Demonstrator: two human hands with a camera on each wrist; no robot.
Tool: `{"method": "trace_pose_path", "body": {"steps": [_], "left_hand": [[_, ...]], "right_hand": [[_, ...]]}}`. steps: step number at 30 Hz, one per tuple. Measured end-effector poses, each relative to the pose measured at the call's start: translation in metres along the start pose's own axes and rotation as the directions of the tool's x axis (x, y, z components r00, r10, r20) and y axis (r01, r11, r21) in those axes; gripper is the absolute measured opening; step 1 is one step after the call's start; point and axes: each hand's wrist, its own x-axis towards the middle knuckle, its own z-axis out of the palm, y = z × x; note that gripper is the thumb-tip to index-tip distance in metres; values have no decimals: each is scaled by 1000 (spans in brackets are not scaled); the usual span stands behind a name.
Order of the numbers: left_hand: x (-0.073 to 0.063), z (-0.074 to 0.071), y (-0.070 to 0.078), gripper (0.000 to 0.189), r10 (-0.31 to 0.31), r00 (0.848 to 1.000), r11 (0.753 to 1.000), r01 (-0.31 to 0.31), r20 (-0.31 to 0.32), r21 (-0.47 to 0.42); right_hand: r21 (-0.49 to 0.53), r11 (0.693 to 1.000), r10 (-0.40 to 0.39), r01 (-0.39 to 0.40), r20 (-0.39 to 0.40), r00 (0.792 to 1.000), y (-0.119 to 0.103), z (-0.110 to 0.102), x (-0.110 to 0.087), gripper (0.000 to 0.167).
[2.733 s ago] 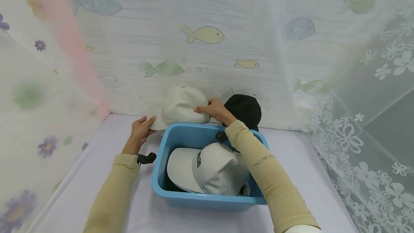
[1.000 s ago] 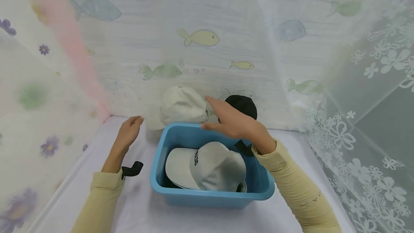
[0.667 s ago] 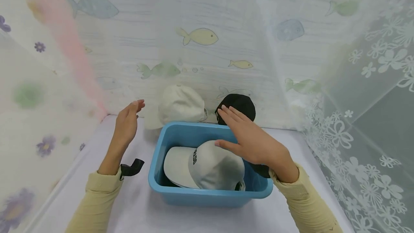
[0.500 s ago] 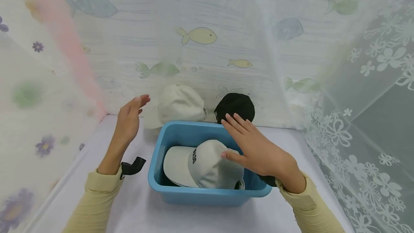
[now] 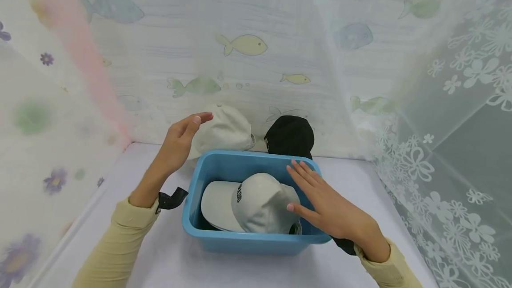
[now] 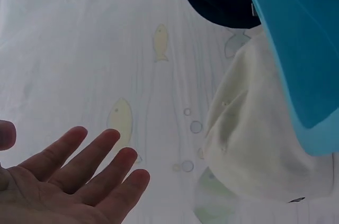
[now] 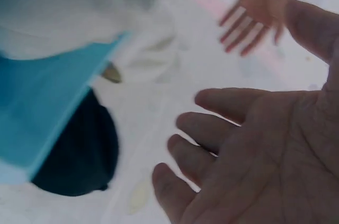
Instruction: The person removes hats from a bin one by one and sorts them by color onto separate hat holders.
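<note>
A light grey baseball cap with dark lettering lies in the blue plastic tub, its brim toward the left. Behind the tub, a cream cap and a black cap stand side by side against the curtain. My left hand is raised at the tub's back left, fingers extended, overlapping the cream cap in the head view. In the left wrist view its palm holds nothing. Over the tub's right side, my right hand is spread with straight fingers. The right wrist view shows its bare palm.
A white cloth covers the surface under the tub. Sheer curtain with printed fish rises at the back, and a flowered panel closes off the right. Black wrist cameras are strapped at both wrists.
Both hands have let go of the cream cap, which stays behind the tub. The right hand has drawn back toward the near right; the left moved away, then rose and swung rightward.
</note>
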Motion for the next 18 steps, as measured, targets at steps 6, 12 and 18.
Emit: {"method": "trace_pose_path", "body": {"steps": [6,12,18], "left_hand": [[5,16,8,47,15,992,1000,-14,128,-8],[12,40,21,41,55,978,998,-46,201,-48],[15,65,27,38,87,958,996,-80,272,-34]], "right_hand": [[-38,999,33,-34,-46,998,24,24,-14,84],[-96,995,-10,0,-101,995,46,45,-23,88],[-145,985,-115,94,-145,983,64,58,-32,90]]}}
